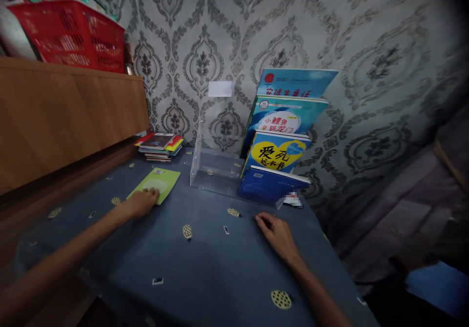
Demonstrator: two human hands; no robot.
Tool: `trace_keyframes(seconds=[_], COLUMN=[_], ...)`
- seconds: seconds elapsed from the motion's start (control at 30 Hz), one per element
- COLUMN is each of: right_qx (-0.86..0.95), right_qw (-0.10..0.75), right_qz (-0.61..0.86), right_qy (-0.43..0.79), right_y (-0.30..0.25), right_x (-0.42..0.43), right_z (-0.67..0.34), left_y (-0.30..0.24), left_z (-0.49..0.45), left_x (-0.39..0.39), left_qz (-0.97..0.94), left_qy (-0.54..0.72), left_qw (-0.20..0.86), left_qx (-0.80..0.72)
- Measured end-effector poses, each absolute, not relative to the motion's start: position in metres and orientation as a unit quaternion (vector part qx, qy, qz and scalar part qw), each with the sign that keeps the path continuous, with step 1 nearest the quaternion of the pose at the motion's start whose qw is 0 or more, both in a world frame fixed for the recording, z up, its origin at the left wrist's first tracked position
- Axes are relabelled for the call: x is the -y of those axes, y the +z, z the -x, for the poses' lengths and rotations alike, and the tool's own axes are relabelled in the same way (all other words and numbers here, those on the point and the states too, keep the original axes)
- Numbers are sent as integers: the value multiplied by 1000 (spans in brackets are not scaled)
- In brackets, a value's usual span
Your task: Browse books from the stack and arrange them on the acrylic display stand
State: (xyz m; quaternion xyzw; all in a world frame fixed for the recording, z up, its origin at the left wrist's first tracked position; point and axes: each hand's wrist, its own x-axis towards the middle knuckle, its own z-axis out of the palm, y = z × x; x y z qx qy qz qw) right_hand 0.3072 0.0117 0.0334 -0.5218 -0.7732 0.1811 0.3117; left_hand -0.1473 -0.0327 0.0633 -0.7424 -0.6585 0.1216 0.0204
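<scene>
A thin green book [169, 179] with a pale panel and a barcode label lies on the blue tablecloth at left. My left hand [145, 201] is on its near edge, fingers bent over the cover and the thumb hidden. On the cloth at right rests my right hand [276, 231], its fingers curled in with nothing visible in them. Just beyond it stands a clear tiered rack [216, 178]. The rack's right side holds a dark blue book [269, 186], a yellow-and-blue book [280, 152], a teal book [293, 112] and a taller blue book [296, 80].
A stack of books [159, 143] sits at the back left of the table. Left of it is a wooden cabinet [73, 107] bearing a red basket [82, 33]. Patterned wallpaper [183, 53] backs the table. A small blurred item [293, 200] lies by the rack's right corner.
</scene>
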Motion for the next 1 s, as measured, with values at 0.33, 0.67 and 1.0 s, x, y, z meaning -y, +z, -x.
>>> trace_keyframes(seconds=[0.33,0.67,1.0], right_qx=[773,773,781], right_qw=[304,303,290], right_qz=[524,526,529], right_qy=[186,183,163], right_y=[36,34,31], right_x=[-11,-11,-11], right_z=[-306,-307,-306], left_y=[67,22,16], left_z=[193,200,179], left_x=[-52,-83,-52], left_qz=[717,705,701], left_qy=[-19,-59,-72], left_qw=[-35,16,42], left_qx=[696,707,709])
